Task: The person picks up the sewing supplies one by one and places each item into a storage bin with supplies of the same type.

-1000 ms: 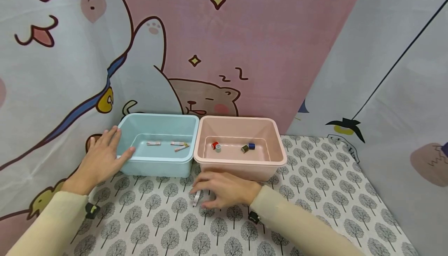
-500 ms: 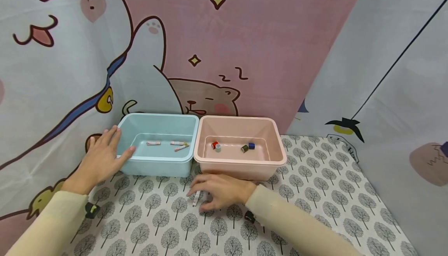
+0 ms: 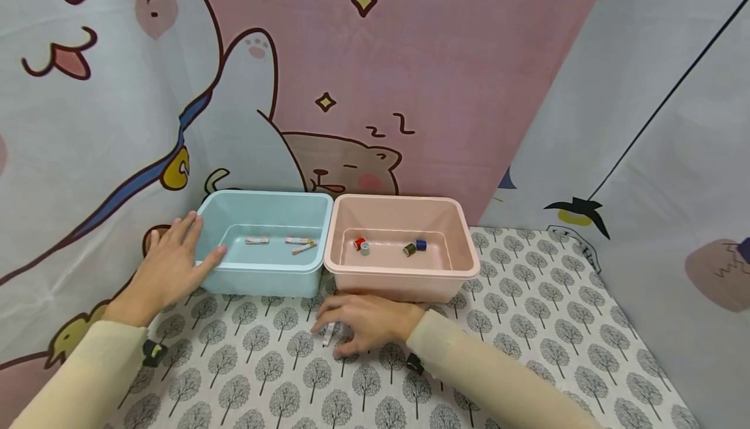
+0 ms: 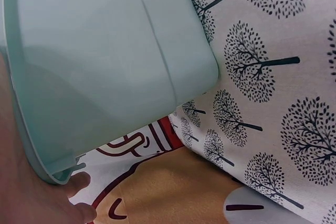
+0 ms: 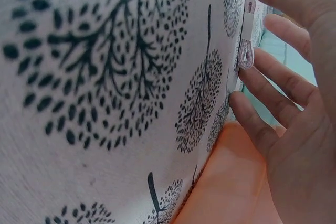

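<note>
My right hand [image 3: 369,321] is over the tablecloth in front of the pink bin, fingers spread and bent. Between its thumb and fingers a small folded cord bundle [image 5: 247,40] with a white paper band lies on the cloth. In the head view part of that bundle shows at the fingertips. My left hand [image 3: 166,266] rests on the left end of the light blue bin [image 3: 263,284], its thumb over the front rim. Fingertips show past the bin's rim in the left wrist view.
Inside the blue bin lie 3 small banded bundles [image 3: 257,240]. The pink bin [image 3: 404,284] stands against it on the right and holds several thread spools [image 3: 409,249]. A tree-print cloth [image 3: 556,331] covers the table; a cartoon-print curtain [image 3: 469,77] hangs behind.
My right hand has shifted slightly left and toward me around the cord bundle, which stays in place. The left hand and both bins have not moved.
</note>
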Demonstrator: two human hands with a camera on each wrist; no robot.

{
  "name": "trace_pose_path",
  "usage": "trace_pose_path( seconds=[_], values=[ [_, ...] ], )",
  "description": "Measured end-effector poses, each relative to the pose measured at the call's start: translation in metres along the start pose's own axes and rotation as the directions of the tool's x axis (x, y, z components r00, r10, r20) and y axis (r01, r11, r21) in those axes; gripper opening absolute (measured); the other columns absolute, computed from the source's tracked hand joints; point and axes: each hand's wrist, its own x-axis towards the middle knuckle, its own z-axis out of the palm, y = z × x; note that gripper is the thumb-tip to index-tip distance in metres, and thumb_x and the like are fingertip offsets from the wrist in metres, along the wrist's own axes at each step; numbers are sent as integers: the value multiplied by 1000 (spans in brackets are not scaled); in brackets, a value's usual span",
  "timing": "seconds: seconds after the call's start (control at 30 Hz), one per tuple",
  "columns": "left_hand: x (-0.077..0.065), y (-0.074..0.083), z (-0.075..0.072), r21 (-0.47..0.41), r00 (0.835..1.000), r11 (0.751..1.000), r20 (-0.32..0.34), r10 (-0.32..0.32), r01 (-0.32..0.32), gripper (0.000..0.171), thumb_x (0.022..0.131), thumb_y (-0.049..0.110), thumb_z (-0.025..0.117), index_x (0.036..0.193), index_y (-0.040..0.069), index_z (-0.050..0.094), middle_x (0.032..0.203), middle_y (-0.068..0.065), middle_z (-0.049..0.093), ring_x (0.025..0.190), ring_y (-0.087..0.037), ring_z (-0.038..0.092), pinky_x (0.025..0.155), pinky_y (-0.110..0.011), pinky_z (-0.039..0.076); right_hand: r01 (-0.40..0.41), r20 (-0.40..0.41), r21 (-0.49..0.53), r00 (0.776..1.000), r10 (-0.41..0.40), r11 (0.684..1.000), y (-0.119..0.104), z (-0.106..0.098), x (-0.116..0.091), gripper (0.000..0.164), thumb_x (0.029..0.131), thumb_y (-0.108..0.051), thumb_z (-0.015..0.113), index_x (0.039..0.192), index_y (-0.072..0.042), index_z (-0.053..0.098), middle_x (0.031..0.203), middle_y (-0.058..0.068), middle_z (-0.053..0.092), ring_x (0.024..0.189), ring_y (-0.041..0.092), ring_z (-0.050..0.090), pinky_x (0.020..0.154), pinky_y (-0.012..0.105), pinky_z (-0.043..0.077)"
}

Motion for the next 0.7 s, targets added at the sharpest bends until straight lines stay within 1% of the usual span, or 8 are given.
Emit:
trace_pose_path(
  seconds=[0.13, 0.23, 0.37, 0.47, 0.53, 0.6, 0.7],
  values=[
    [1, 0, 0, 3, 1000, 1000, -13, 7, -7, 102, 120, 65, 47, 180, -14, 22, 188, -41, 20, 169, -74, 23, 131, -96, 12, -7, 3, -1, 1000, 7, 1000, 1, 0, 1, 60, 104, -48, 89, 160, -37, 70, 170, -7, 64, 158, 11, 61, 135, 31, 48],
    [1, 1, 0, 7, 1000, 1000, -18, 9, -9, 102, 120, 65, 47, 180, -14, 22, 188, -41, 21, 168, -74, 24, 131, -96, 12, -1, 2, 2, 1000, 1, 1000, 2, 0, 1, 57, 105, -47, 88, 159, -37, 72, 167, -9, 65, 154, 8, 63, 133, 28, 48],
    [1, 0, 0, 9, 1000, 1000, -11, 5, -5, 103, 120, 66, 46, 180, -14, 21, 188, -41, 20, 169, -74, 23, 131, -96, 12, 26, -8, 11, 1000, -26, 1000, 3, 0, 3, 46, 107, -41, 86, 152, -36, 76, 156, -12, 70, 139, 1, 69, 126, 19, 51],
    [1, 0, 0, 5, 1000, 1000, -5, 2, -1, 103, 120, 66, 46, 180, -13, 20, 188, -41, 19, 169, -74, 22, 131, -96, 11, 50, -22, 37, 999, -49, 998, 3, 1, 4, 39, 109, -34, 86, 147, -32, 80, 147, -11, 73, 126, -2, 71, 116, 10, 52],
    [1, 0, 1, 1, 1000, 1000, -5, 1, -1, 103, 120, 66, 46, 180, -13, 20, 188, -41, 19, 169, -74, 22, 131, -96, 10, 63, -33, 54, 998, -62, 997, 4, 1, 4, 36, 108, -28, 86, 144, -30, 82, 143, -10, 75, 121, -2, 72, 110, 5, 51],
    [1, -1, 1, 0, 1000, 1000, -7, 1, -1, 103, 120, 66, 46, 181, -13, 20, 188, -41, 19, 169, -74, 22, 131, -96, 11, 78, -46, 60, 996, -76, 995, 4, 1, 5, 35, 108, -23, 86, 143, -26, 83, 138, -9, 77, 119, -2, 73, 107, 1, 50],
    [0, -1, 2, 1, 1000, 1000, -12, 2, -2, 102, 120, 66, 47, 180, -13, 21, 188, -41, 21, 169, -74, 23, 131, -96, 11, 91, -50, 53, 995, -88, 994, 4, 1, 6, 34, 108, -19, 85, 142, -23, 83, 136, -9, 80, 121, -2, 74, 108, 0, 49]
  ],
)
